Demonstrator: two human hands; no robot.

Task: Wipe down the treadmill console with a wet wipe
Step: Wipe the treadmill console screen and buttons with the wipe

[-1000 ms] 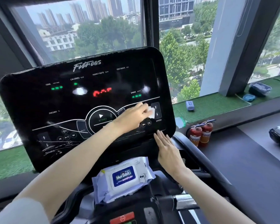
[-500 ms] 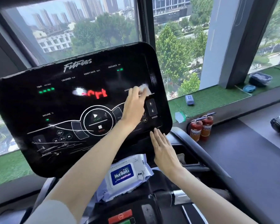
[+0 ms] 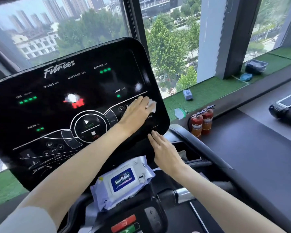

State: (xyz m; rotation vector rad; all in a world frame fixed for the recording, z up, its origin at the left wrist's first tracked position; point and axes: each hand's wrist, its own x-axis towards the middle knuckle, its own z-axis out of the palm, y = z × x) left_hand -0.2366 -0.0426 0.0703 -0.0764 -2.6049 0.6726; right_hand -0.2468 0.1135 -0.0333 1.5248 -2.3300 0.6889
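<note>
The black treadmill console [image 3: 60, 105] fills the left and middle of the view, its lights on. My left hand [image 3: 136, 113] lies flat on the console's right side near the speed buttons, pressing a white wet wipe [image 3: 152, 105] that pokes out past the fingertips. My right hand [image 3: 163, 148] rests flat, fingers together, against the console's lower right edge and holds nothing. A wet wipe pack [image 3: 123, 180] with a blue label lies on the shelf below the console.
Two red fire extinguishers [image 3: 202, 123] stand on the floor to the right. A green turf ledge [image 3: 208, 91] under the window carries small boxes and a dark container [image 3: 256, 66]. A handlebar [image 3: 183, 193] and control buttons [image 3: 124, 222] sit below. Another treadmill [image 3: 286, 103] is far right.
My left hand slid the wipe up to the speed readout, then back down and right toward the console's right edge. My right hand stayed at the lower edge. The camera shifted.
</note>
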